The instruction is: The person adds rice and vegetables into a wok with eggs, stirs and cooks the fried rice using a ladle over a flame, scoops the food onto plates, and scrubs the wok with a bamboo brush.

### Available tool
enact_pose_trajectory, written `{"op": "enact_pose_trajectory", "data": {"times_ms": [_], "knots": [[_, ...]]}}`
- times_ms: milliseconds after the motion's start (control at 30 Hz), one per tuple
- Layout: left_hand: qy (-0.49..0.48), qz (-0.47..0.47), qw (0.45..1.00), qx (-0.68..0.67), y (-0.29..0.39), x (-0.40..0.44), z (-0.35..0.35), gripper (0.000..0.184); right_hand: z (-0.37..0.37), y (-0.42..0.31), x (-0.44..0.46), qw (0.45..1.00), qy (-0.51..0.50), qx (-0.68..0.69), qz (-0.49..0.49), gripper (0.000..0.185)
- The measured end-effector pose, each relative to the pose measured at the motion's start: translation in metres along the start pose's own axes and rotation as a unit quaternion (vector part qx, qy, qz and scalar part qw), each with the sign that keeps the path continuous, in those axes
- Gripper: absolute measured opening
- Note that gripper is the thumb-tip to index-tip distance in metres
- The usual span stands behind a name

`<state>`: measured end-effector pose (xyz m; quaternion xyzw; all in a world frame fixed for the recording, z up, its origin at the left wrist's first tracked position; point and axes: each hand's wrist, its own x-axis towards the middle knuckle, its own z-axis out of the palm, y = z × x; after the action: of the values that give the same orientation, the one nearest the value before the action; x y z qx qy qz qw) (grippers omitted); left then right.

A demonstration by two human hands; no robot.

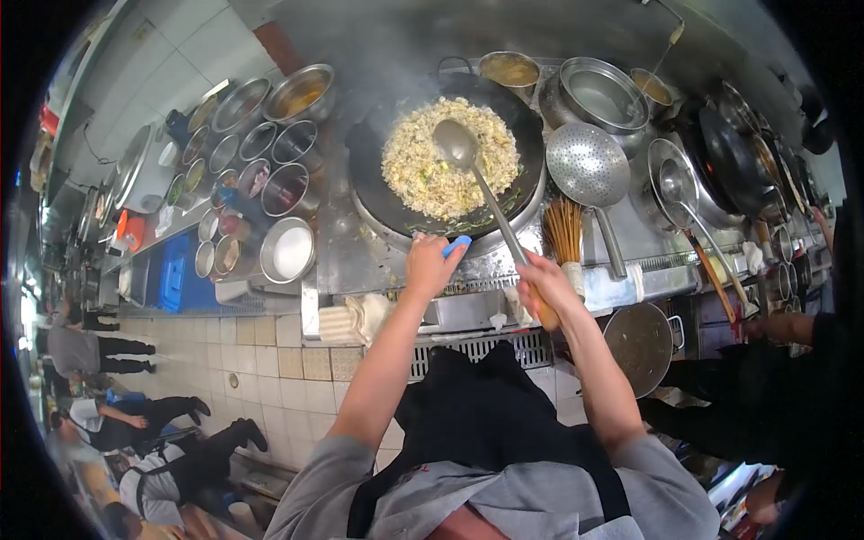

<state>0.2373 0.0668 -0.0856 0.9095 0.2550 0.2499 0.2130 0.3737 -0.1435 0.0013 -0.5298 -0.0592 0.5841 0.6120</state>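
Probably heavy, wok point(364, 166) lies beyond left hand point(429, 265), which grips blue item point(457, 245) near rim, likely best hold; right hand point(547, 286) clasps ladle point(456, 146).

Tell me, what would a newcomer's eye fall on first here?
Most likely the pale heap of what looks like fried rice in the big black wok, top centre. Next comes the long metal ladle resting over it, its wooden handle in the person's right hand. After that, perhaps the large perforated strainer just right of the wok.
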Motion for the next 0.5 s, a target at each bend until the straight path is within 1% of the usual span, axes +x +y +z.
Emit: {"op": "enact_pose_trajectory", "data": {"times_ms": [33, 100, 133, 233, 267, 367, 400, 467, 500], "knots": [[-0.012, -0.008, 1.000, 0.004, 0.003, 0.000, -0.001, 0.044, 0.005, 0.001, 0.014, 0.997, 0.014, -0.067, -0.043, 0.068], [-0.012, -0.010, 1.000, -0.006, 0.004, 0.002, -0.002, 0.043, 0.021, -0.002, 0.033, 0.970, 0.037, -0.205, -0.128, 0.068], [-0.014, -0.012, 1.000, -0.011, 0.004, -0.001, -0.003, 0.043, 0.028, -0.009, 0.026, 0.960, 0.042, -0.238, -0.140, 0.067], [-0.033, -0.028, 0.999, 0.008, 0.007, -0.001, -0.007, 0.041, 0.036, -0.034, -0.005, 0.988, -0.023, -0.114, -0.097, 0.068], [-0.026, -0.023, 0.999, 0.005, 0.005, -0.001, -0.004, 0.041, 0.034, -0.031, -0.003, 0.996, -0.053, -0.027, -0.067, 0.070], [-0.018, -0.015, 1.000, -0.004, 0.001, -0.005, 0.004, 0.040, 0.027, -0.011, 0.060, 0.998, -0.056, 0.007, -0.011, 0.072], [-0.024, -0.016, 1.000, -0.006, 0.002, -0.005, 0.001, 0.040, 0.034, -0.020, 0.062, 0.999, -0.031, -0.016, -0.023, 0.069], [-0.034, -0.022, 0.999, -0.001, 0.007, 0.000, -0.007, 0.040, 0.042, -0.027, 0.049, 0.977, 0.010, -0.178, -0.114, 0.067], [-0.032, -0.024, 0.999, -0.004, 0.006, -0.001, -0.005, 0.040, 0.044, -0.030, 0.039, 0.953, 0.030, -0.258, -0.156, 0.066]]}}
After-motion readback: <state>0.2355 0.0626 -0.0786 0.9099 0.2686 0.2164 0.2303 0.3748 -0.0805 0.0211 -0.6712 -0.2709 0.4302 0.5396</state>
